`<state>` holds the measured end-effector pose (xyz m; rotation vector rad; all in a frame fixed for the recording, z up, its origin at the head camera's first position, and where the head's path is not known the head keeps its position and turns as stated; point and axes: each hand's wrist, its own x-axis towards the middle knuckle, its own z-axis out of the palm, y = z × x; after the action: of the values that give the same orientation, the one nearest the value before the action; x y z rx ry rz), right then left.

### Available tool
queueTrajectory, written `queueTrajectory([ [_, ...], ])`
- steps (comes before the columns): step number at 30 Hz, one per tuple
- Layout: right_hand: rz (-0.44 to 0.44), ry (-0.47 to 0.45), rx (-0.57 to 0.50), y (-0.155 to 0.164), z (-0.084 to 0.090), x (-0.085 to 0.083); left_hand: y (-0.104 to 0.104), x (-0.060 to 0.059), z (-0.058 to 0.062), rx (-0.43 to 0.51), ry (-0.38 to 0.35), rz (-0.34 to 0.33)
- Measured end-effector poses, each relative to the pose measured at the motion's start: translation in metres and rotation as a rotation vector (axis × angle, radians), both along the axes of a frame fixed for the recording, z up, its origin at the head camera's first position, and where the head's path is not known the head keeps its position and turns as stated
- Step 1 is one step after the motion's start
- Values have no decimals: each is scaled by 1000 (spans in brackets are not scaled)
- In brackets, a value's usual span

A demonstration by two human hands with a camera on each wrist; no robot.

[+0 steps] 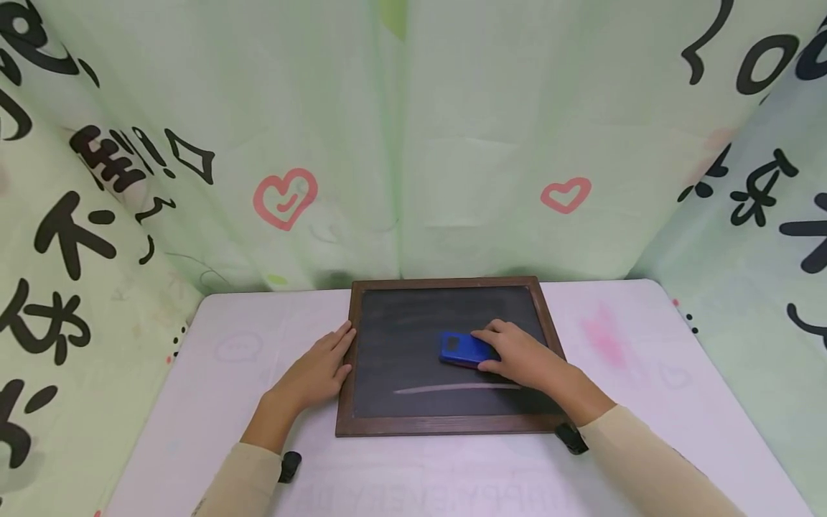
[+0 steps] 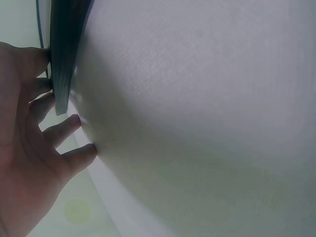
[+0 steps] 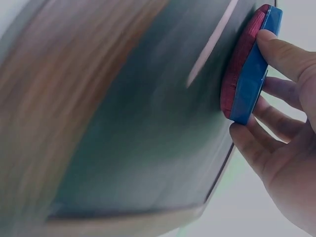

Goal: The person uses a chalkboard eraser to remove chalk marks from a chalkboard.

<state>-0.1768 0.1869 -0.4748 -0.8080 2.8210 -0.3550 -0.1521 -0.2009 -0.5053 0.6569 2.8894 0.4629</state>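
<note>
A dark chalkboard in a brown wooden frame lies flat on the white table. My right hand grips a blue eraser with a red felt underside, pressed on the board's middle. A faint chalk line runs below the eraser. My left hand lies flat on the table, fingers straight against the frame's left edge.
Pale green curtains with black characters and pink hearts wall in the table on three sides. A pink smudge marks the table right of the board. Black wrist-camera mounts show at both sleeves.
</note>
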Motion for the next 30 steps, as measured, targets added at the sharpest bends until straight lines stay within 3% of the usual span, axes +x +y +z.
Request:
queueTrajectory([
  [15, -148, 23, -82, 65, 0, 17, 0, -3, -7, 7, -45, 24],
  [30, -152, 29, -78, 68, -1, 16, -1, -3, -5, 4, -32, 17],
])
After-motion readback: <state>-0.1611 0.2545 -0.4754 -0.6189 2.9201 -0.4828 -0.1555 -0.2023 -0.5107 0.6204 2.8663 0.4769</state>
